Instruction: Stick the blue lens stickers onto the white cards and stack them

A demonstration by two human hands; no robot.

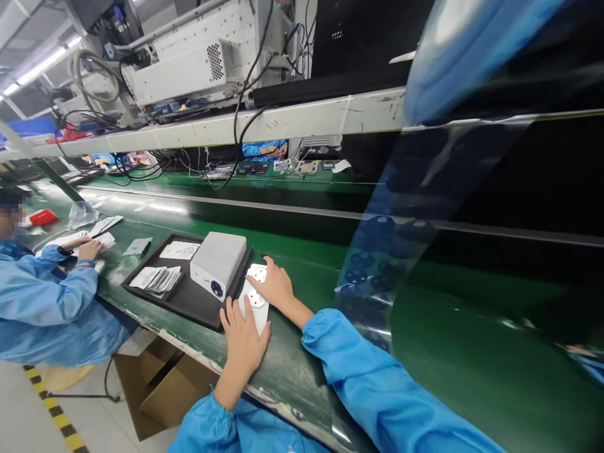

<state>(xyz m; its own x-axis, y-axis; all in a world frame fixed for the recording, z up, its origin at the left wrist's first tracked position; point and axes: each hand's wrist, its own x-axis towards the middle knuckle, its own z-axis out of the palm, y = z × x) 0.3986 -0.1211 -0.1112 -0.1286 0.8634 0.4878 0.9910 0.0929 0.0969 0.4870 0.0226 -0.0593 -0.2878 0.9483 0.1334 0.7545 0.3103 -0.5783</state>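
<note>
A white printed card with round figures on it lies flat on the green bench, beside the black tray's right edge. My left hand rests on its near left part, fingers spread and lying flat. Across the card's far end, my right hand holds it, thumb over the face and index finger by the far corner; the other fingers are partly hidden. In the black tray are a white box-shaped device with a dark round lens, a pile of white leaflets and another printed card.
At the left a co-worker in blue handles white papers. A small grey packet lies beyond the tray. A translucent bluish strip crosses the view at right. Black cables hang from the shelf edge. Below stands a cardboard box.
</note>
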